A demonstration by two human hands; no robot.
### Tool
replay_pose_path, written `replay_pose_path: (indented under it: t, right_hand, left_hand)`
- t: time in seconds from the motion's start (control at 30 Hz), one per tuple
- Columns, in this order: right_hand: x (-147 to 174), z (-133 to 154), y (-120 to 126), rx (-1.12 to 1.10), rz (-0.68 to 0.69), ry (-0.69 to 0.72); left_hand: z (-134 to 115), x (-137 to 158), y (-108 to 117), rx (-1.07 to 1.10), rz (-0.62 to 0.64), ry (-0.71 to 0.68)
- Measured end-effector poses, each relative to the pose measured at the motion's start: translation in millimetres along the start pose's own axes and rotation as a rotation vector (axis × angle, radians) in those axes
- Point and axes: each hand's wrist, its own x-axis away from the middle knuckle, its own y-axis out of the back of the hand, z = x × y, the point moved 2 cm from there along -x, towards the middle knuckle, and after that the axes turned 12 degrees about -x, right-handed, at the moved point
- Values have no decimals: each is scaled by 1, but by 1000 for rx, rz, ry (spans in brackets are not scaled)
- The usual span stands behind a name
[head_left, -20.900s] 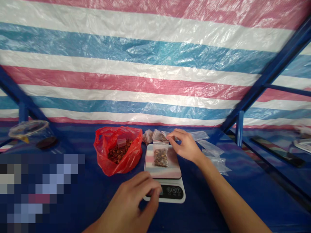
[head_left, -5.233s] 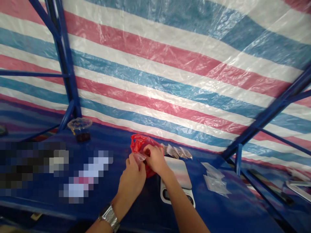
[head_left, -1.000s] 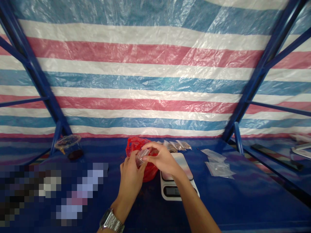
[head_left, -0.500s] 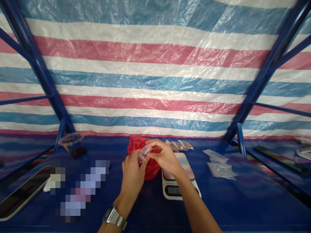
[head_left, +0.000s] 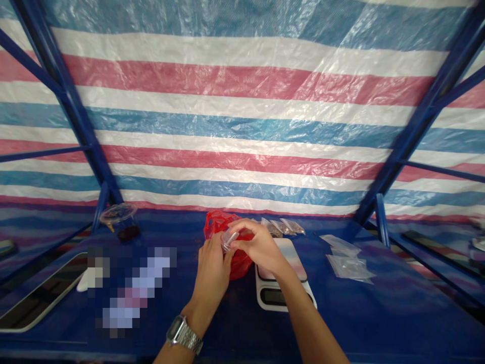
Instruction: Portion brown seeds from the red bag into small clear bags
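Observation:
Between my two hands is a small clear plastic bag [head_left: 229,238], held above an open red plastic bag [head_left: 241,265]. My left hand [head_left: 212,264], with a metal watch on its wrist, closes around the clear bag's left side. My right hand [head_left: 261,245] pinches its other edge between thumb and fingers. Whatever is inside the clear bag is too small to make out. Just right of the red bag lies a white kitchen scale [head_left: 267,305], its platform partly covered by my right hand and forearm.
Several small filled bags [head_left: 283,227] lie behind the scale. Flat clear bags [head_left: 347,267] rest to the right. On the left are a lidded plastic cup [head_left: 123,222] with dark contents and a phone-like slab [head_left: 45,293]. A striped tarp [head_left: 242,121] hangs behind the blue table.
The whole view has shifted slightly to the left. My hands stay over the red bag, with the fingers on the clear bag moved only a little.

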Motion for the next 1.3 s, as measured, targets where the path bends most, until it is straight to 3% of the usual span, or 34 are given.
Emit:
replay_pose_path:
  t: [0.37,0.53,0.8,1.0,1.2,1.3]
  right_hand:
    - [0,-6,1,38,-57,-21]
    - [1,-9,3,158,-131,12]
    - [4,-30,4,449,-25,-40]
    - [2,-38,3,504,38,-54]
    - [4,-34,11,590,17,-69]
    - [4,-33,15,534,-28,-78]
  left_hand:
    - [1,4,-12,-18,-12,4]
    - [-1,2,-4,-100,-3,220]
    - [-4,4,4,-217,-141,546]
    - [4,10,-8,23,65,560]
    - [12,0,-10,339,37,519]
    - [17,-10,-10,475,-45,531]
